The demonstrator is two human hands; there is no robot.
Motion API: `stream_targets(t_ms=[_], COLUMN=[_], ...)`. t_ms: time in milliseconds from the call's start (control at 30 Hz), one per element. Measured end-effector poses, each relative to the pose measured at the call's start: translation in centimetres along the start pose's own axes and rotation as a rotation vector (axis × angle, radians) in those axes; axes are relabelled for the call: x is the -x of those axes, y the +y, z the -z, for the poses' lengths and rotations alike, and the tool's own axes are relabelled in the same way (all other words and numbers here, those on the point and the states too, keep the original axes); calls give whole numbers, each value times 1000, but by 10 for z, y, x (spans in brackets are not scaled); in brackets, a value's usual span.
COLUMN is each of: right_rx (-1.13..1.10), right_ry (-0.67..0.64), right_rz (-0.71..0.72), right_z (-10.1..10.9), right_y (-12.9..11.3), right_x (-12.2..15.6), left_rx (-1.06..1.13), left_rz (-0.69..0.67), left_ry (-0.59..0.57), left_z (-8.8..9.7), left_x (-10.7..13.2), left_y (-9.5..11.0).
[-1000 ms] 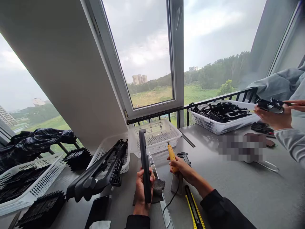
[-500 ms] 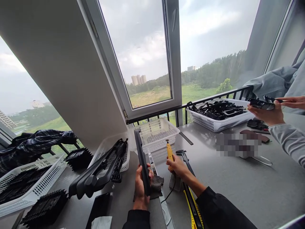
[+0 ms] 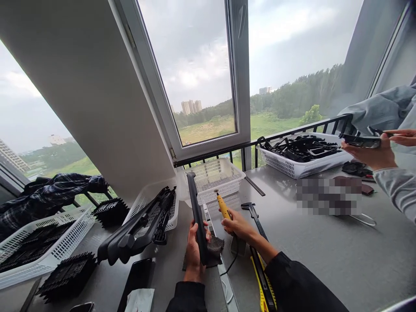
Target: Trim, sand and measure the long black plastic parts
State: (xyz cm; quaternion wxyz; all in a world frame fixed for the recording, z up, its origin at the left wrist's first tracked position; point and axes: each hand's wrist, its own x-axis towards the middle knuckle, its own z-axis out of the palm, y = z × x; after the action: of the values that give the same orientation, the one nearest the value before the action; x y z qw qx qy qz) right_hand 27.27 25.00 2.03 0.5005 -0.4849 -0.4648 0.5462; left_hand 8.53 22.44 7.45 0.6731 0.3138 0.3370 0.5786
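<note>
My left hand (image 3: 195, 250) is closed round the lower end of a long black plastic bar (image 3: 195, 208), held upright on edge over a dark cloth (image 3: 214, 249) on the grey table (image 3: 325, 260). My right hand (image 3: 235, 224) grips a yellow corded hand tool (image 3: 222, 206), its tip pointing up and left, close to the bar but apart from it. A black cord (image 3: 232, 262) runs from the tool toward me.
White baskets: an empty one (image 3: 217, 177) ahead, one with long black parts (image 3: 152, 214) to the left, another far left (image 3: 42, 255), one full of black parts (image 3: 302, 162) at right. A calliper (image 3: 256, 219) and a yellow utility knife (image 3: 260, 281) lie nearby. A co-worker's hands (image 3: 373, 151) hold a black part.
My right hand has tilted the yellow tool's tip toward the bar. The camera shifted slightly; the co-worker's hands moved a little.
</note>
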Motion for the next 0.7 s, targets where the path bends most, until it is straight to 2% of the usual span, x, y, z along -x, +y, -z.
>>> stream_targets(t_ms=[100, 400, 600, 700], right_rx=[35, 113, 88, 61], right_ry=[-15, 13, 1, -81], right_rz=[46, 88, 134, 170], right_z=[-3, 2, -5, -12], right_y=[0, -2, -11, -23], right_x=[1, 9, 14, 25], left_rx=[-16, -26, 33, 92], left_rz=[-55, -84, -24, 27], left_ry=[17, 80, 13, -31], left_z=[1, 17, 16, 16], left_x=[-1, -17, -15, -11], left_y=[-1, -1, 1, 5])
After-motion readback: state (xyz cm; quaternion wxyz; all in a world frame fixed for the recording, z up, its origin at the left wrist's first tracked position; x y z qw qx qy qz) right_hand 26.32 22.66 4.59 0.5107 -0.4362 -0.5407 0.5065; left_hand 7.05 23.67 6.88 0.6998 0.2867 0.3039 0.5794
